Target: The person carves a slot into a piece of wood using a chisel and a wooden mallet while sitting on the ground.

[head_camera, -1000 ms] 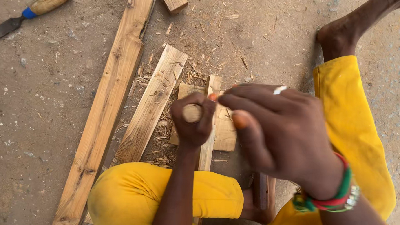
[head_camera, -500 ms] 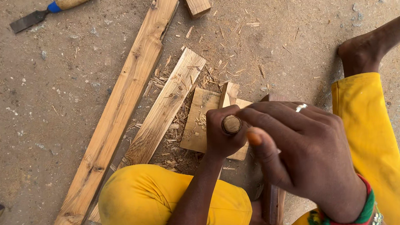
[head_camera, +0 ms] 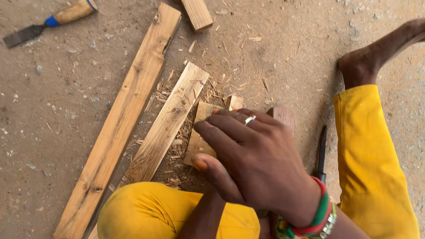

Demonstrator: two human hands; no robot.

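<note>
Right hand: your right hand [head_camera: 258, 164], ring on one finger and beaded bracelets [head_camera: 315, 219] at the wrist, lay knuckles-up with the fingers curled toward 10 o'clock; whether they closed on anything you cannot tell from this view.
Left hand: your left forearm [head_camera: 203, 219] rose from 6 o'clock and passed under the right hand, so the left hand was hidden and its grip cannot be told.
Workpiece: the small wooden block [head_camera: 200, 133] sat directly beneath and at 10 o'clock of the right fingertips, on the ground between your knees; only its left part and top corner showed.
Long axis: the block ran roughly 12 to 6 o'clock, tilted slightly toward 1.
Nearer hand: the right hand, covering it.
Short plank: just beside the block at 9 o'clock, a short plank [head_camera: 167, 124] ran from 1 to 7 o'clock amid shavings.
Long plank: farther out at 9 o'clock, a long plank [head_camera: 121, 125] lay parallel.
Dark tool: a dark-handled blade [head_camera: 321, 153] lay at 3 o'clock by your yellow trouser leg [head_camera: 373, 164].
Chisel: a wooden-handled chisel [head_camera: 49, 21] lay well apart at 10 o'clock.
Change: half a second earlier a round wooden handle end showed in your left fist; now the right hand had covered it.
</note>
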